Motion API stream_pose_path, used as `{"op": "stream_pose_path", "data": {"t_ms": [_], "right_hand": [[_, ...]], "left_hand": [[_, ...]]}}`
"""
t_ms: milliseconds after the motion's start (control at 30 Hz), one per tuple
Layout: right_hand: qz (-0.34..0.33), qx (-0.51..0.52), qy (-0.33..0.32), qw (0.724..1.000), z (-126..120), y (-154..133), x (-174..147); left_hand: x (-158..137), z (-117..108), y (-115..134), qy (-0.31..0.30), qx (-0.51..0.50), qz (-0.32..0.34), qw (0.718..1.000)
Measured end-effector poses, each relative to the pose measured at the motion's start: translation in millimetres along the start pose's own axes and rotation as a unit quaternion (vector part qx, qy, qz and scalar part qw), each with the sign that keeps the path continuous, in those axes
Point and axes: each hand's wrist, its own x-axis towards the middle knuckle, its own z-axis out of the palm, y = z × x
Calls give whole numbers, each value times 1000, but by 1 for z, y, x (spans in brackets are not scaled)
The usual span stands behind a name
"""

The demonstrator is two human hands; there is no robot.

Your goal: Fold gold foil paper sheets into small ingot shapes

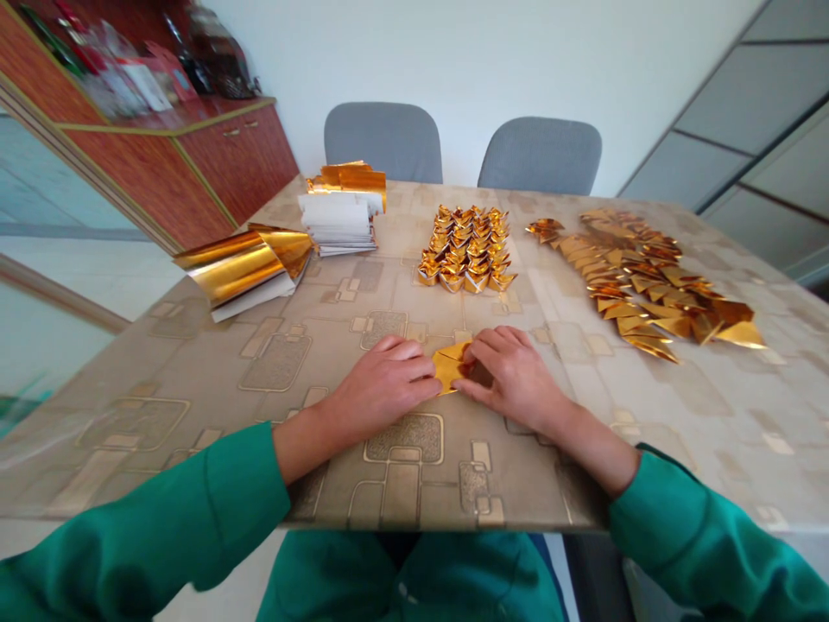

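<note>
A small folded piece of gold foil paper lies on the patterned tablecloth between my hands. My left hand grips its left end with the fingers curled together. At the other end, my right hand pinches the paper between thumb and fingers. Its right part is partly hidden by those fingers. Beyond my hands, in the middle, stand rows of finished gold paper ingots. To the right spreads a heap of folded gold paper pieces.
A loose stack of gold sheets lies at the left, near a white-backed paper stack. Two grey chairs stand behind the table. A red-brown cabinet with bags and bottles is at the back left.
</note>
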Motion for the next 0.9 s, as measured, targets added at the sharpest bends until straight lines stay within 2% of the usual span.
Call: {"op": "stream_pose_path", "data": {"t_ms": [133, 233, 433, 533, 700, 900], "right_hand": [[47, -55, -1, 997, 3, -15, -1], [72, -57, -8, 996, 5, -18, -1], [71, -40, -31, 996, 2, -16, 1], [57, -36, -41, 997, 1, -11, 7], [69, 24, -51, 996, 4, 4, 21], [36, 82, -39, 995, 6, 15, 26]], "left_hand": [[-2, 0, 2, 2, 12, 20, 1000], [-11, 3, 6, 4, 14, 17, 1000], [-33, 4, 16, 33, -5, -9, 999], [-27, 1, 17, 38, -45, -46, 997], [-1, 1, 14, -4, -92, -191, 977], [1, 8, 11, 35, -137, -220, 965]]}}
